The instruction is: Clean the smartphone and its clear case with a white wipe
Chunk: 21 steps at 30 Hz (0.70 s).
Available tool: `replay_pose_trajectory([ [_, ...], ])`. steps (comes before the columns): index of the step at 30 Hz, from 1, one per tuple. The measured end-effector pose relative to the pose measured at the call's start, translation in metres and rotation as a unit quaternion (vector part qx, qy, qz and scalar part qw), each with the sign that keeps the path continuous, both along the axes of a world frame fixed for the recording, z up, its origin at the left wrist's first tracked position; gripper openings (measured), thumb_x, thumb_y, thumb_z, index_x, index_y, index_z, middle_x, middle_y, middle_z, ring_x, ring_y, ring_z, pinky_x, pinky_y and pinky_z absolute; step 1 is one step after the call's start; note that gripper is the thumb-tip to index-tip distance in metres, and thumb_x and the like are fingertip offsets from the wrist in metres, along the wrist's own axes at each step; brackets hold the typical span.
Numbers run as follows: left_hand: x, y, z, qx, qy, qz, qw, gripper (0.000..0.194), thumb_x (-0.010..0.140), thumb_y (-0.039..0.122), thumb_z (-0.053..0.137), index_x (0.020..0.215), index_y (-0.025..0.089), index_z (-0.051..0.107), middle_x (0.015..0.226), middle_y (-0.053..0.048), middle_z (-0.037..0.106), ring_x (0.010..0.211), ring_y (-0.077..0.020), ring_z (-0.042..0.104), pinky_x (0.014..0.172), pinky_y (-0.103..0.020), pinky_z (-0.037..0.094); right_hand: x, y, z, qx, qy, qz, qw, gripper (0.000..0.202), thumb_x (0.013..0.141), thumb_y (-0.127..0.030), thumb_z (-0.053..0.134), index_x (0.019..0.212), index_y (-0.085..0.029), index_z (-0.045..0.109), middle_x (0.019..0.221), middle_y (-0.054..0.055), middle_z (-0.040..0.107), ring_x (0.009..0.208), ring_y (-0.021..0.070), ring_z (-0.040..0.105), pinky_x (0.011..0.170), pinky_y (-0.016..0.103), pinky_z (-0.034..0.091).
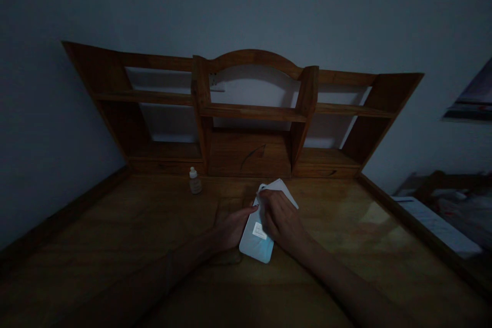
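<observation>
A white flat slab with rounded corners (257,248), about the shape of a phone or its case, is tilted over the desk in front of me. It bears a small bright square patch (259,230) on its face, and a dark spot shows near its top end. My left hand (232,228) grips its left edge, thumb on the near face and the other fingers hidden. With curled fingers, my right hand (282,218) closes on its upper part. A second white flat piece (286,192) juts out behind the right hand; whether the two are joined I cannot tell.
A small dropper-like bottle with a white cap (195,183) stands on the wooden desk (154,225), left of the hands. Behind is a wooden shelf unit (253,113) against the wall, with a dark thin cord (251,154). White papers (434,223) lie beyond the right edge. The light is dim.
</observation>
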<state>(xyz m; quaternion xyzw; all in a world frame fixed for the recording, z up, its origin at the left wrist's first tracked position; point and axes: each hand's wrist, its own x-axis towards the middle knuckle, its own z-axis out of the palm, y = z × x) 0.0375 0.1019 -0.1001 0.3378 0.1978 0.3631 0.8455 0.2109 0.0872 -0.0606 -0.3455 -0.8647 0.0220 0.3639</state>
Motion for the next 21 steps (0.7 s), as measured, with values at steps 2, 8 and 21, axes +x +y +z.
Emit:
replay_pose_trajectory([
  [2,-0.0001,-0.0002,0.0,-0.008,0.0,0.011,1.0,0.029,0.085,0.031,0.059,0.102,0.008,0.061,0.095,-0.01,0.066,0.102,-0.0254,0.057,0.095,-0.035,0.034,0.0013,0.0004,0.0002,-0.003,0.006,-0.003,1.0,0.034,0.089,-0.009,0.041,0.121,-0.017,0.045,0.114,0.014,0.057,0.104,0.029,0.052,0.092,0.048,0.046],
  [8,0.0006,-0.0002,0.0036,-0.024,-0.011,0.004,1.0,0.028,0.084,0.03,0.059,0.104,0.01,0.061,0.096,-0.01,0.065,0.101,-0.0244,0.058,0.095,-0.035,0.035,0.0043,0.0026,-0.0014,-0.006,0.049,0.017,0.999,0.036,0.088,-0.009,0.041,0.122,-0.02,0.047,0.113,0.013,0.058,0.105,0.0279,0.053,0.091,0.047,0.047],
  [21,0.0011,-0.0017,0.0078,-0.001,-0.02,-0.003,1.0,0.029,0.087,0.029,0.054,0.108,0.009,0.06,0.096,-0.01,0.065,0.1,-0.0242,0.058,0.095,-0.035,0.034,0.008,0.0042,-0.0037,-0.025,0.111,0.011,0.993,0.035,0.088,-0.005,0.041,0.117,-0.023,0.053,0.115,0.009,0.059,0.112,0.0243,0.053,0.097,0.043,0.046],
])
